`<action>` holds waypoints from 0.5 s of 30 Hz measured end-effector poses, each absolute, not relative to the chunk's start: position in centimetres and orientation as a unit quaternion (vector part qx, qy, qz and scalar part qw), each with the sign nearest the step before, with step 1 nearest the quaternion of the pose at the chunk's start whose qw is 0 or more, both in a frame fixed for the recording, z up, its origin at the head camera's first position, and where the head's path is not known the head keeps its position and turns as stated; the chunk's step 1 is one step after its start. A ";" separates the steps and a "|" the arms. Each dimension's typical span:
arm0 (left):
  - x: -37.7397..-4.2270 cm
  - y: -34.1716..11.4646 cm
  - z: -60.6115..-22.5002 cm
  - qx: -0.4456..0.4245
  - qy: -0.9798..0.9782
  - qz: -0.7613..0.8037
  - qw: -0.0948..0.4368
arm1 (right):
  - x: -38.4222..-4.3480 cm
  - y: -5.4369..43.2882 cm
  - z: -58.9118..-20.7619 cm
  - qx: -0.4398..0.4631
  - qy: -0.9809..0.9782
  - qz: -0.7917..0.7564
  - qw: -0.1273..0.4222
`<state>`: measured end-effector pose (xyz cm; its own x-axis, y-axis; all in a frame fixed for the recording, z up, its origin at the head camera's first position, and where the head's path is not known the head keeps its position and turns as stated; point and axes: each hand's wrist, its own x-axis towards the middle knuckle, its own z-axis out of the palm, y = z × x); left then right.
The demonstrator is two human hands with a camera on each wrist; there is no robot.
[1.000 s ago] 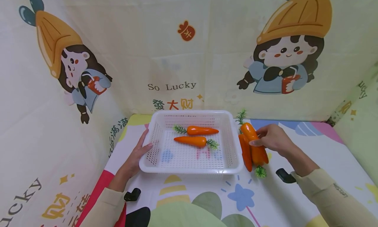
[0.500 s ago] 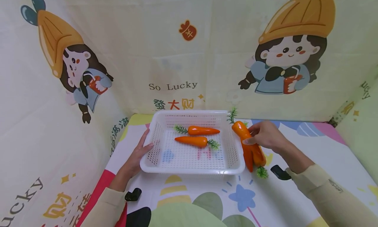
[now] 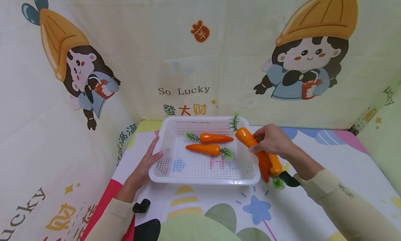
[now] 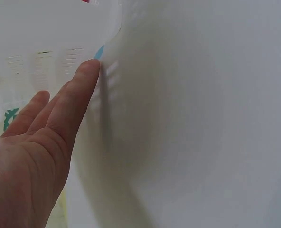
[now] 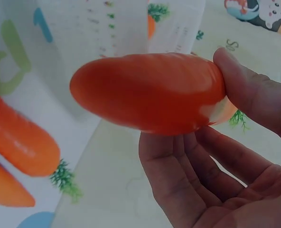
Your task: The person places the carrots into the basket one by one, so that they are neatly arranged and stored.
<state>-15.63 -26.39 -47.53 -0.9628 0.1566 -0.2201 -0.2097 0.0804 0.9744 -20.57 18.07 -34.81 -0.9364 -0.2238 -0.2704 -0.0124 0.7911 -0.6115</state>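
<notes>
My left hand (image 3: 146,164) holds the left rim of a white perforated plastic basket (image 3: 203,181), thumb over the rim; its fingers look straight against the outside in the left wrist view. Two orange carrots, an upper carrot (image 3: 216,138) and a lower carrot (image 3: 203,149), lie inside with green tops. My right hand (image 3: 272,140) pinches another carrot (image 5: 145,92) between thumb and fingers. Its leafy end overlaps the basket's right rim in the head view. Under that hand, beside the basket, lie two more: a thin carrot (image 3: 264,169) and a thicker carrot (image 3: 275,164).
A table covered by a patterned cloth (image 3: 188,227) bears everything. Behind it hangs a cream curtain (image 3: 232,60) with printed cartoon figures. Black camera mounts sit at the left wrist (image 3: 141,206) and the right wrist (image 3: 289,179).
My right hand has moved left with the carrot, from above the carrots on the table to the basket's right rim. The left hand and the basket have stayed in place.
</notes>
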 end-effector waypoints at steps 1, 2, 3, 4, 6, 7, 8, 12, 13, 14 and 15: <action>-15.7 -26.4 -47.6 -0.017 0.723 0.677 0.136 | -20.6 17.9 -34.7 -0.066 0.931 -0.317 0.167; -15.7 -26.4 -47.6 -0.019 0.722 0.678 0.136 | -20.6 17.6 -34.6 -0.068 0.930 -0.318 0.169; -15.7 -26.4 -47.6 -0.018 0.723 0.677 0.137 | -20.6 17.4 -34.6 -0.071 0.930 -0.318 0.170; -15.7 -26.4 -47.6 -0.018 0.723 0.677 0.137 | -20.6 17.2 -34.5 -0.073 0.930 -0.317 0.170; -15.7 -26.5 -47.7 -0.017 0.722 0.677 0.138 | -20.7 16.7 -34.3 -0.077 0.930 -0.315 0.171; -15.7 -26.5 -47.7 -0.015 0.722 0.677 0.139 | -20.7 16.5 -34.3 -0.079 0.931 -0.313 0.172; -15.7 -26.5 -47.7 -0.015 0.721 0.678 0.139 | -20.8 16.2 -34.2 -0.081 0.930 -0.312 0.174; -15.7 -26.5 -47.6 -0.011 0.721 0.680 0.137 | -21.0 15.1 -34.0 -0.086 0.929 -0.312 0.180; -15.7 -26.5 -47.6 -0.011 0.721 0.679 0.136 | -21.0 14.8 -34.0 -0.089 0.928 -0.313 0.182; -15.8 -26.5 -47.6 -0.011 0.721 0.680 0.136 | -21.0 14.5 -34.0 -0.091 0.926 -0.316 0.184; -15.8 -26.4 -47.6 -0.008 0.721 0.679 0.135 | -21.0 14.2 -34.0 -0.092 0.926 -0.317 0.184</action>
<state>-15.76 -26.43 -47.57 -0.9636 0.1710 -0.2057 -0.1950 0.0774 0.9778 -21.03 14.21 -34.01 -0.9149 -0.2880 -0.2829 -0.0544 0.7823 -0.6205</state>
